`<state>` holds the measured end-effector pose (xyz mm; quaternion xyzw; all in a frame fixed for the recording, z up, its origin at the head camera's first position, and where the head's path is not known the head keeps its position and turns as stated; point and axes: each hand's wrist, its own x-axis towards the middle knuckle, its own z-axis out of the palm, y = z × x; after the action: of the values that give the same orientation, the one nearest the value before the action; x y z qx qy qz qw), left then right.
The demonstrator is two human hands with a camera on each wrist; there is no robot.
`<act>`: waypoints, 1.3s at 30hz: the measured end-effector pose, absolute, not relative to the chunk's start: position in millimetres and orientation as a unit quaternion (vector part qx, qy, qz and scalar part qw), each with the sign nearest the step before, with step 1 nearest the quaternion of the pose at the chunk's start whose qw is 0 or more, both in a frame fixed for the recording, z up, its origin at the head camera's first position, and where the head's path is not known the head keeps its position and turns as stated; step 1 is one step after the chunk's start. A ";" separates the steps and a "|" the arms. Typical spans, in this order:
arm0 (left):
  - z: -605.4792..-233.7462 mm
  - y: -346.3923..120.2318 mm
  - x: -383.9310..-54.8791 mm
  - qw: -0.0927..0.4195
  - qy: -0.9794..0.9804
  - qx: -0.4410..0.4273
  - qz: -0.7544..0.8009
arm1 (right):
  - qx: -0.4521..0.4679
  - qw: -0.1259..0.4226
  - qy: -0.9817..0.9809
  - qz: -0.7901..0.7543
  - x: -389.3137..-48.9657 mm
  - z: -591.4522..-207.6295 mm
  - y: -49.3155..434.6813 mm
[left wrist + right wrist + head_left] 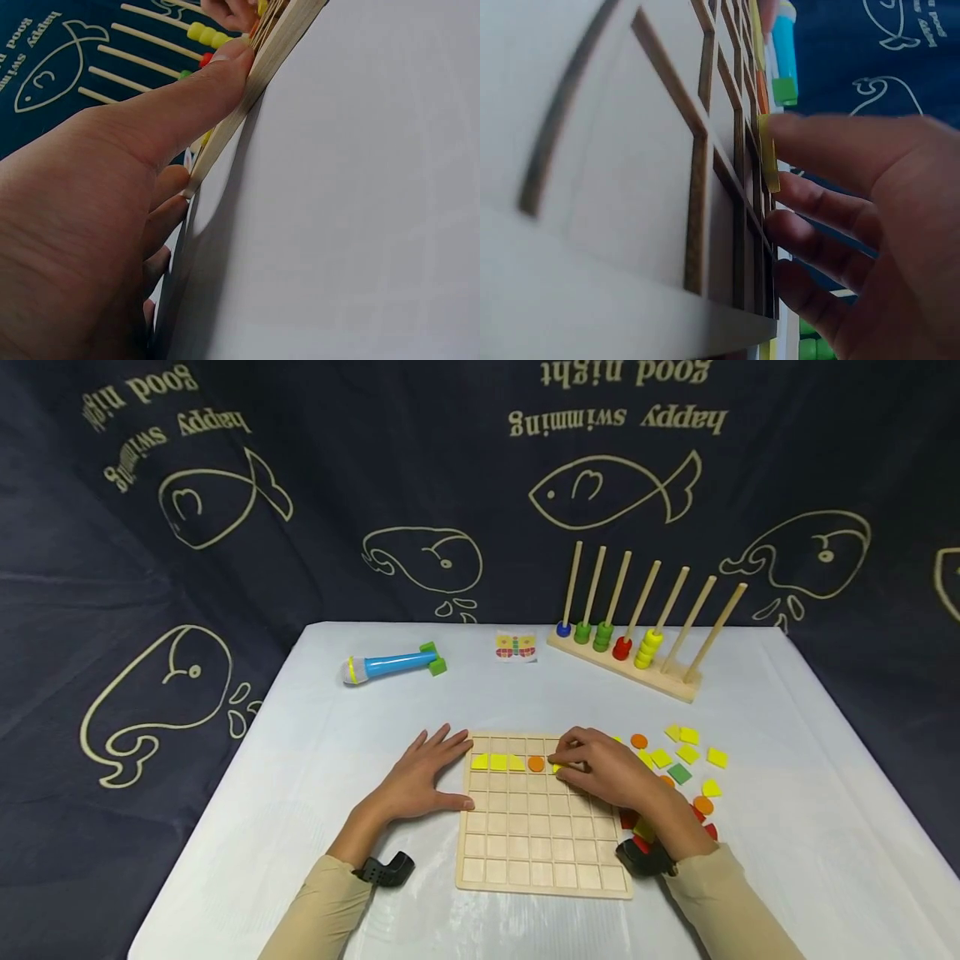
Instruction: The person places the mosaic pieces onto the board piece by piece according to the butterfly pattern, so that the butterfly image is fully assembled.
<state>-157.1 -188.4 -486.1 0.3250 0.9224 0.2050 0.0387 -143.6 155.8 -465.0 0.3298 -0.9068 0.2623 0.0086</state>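
A wooden grid board [517, 847] lies on the table. Its second row from the far side holds several pieces: a yellow quarter-round tile [480, 763], a yellow square [498, 762], another yellow quarter-round [517, 763] and an orange disc [536, 764]. Fingers spread, my left hand [420, 781] rests against the board's left edge, its thumb on the rim. Just right of the disc, my right hand [606, 767] pinches a yellow tile [767, 154] at the same row. The fingers partly cover that tile, so its full shape is hidden.
Loose yellow, orange, red and green tiles [687, 753] lie scattered right of the board, some behind the right forearm. Farther back are a toy microphone [393, 663], a small pattern card [516, 647] and a bead stacker with wooden pegs [622, 664]. A dark printed curtain [480, 468] hangs behind.
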 end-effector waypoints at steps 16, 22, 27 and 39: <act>-486.3 -188.8 -158.4 0.047 0.925 0.318 0.201 | 0.298 0.008 -0.910 0.290 -148.4 -468.7 143.0; -488.2 -189.1 -157.4 0.044 0.925 0.316 0.205 | 0.311 0.015 -0.910 0.273 -146.0 -469.6 142.8; -488.5 -189.2 -158.1 0.040 0.925 0.319 0.202 | 0.315 0.022 -0.912 0.262 -145.2 -469.7 142.2; -486.4 -187.6 -158.4 0.039 0.922 0.325 0.205 | 0.303 0.025 -0.915 0.266 -141.7 -467.5 148.2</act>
<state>-158.4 -187.6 -486.4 0.3252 0.9223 0.2053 0.0391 -141.7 148.2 -467.5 0.3028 -0.9148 0.2664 0.0245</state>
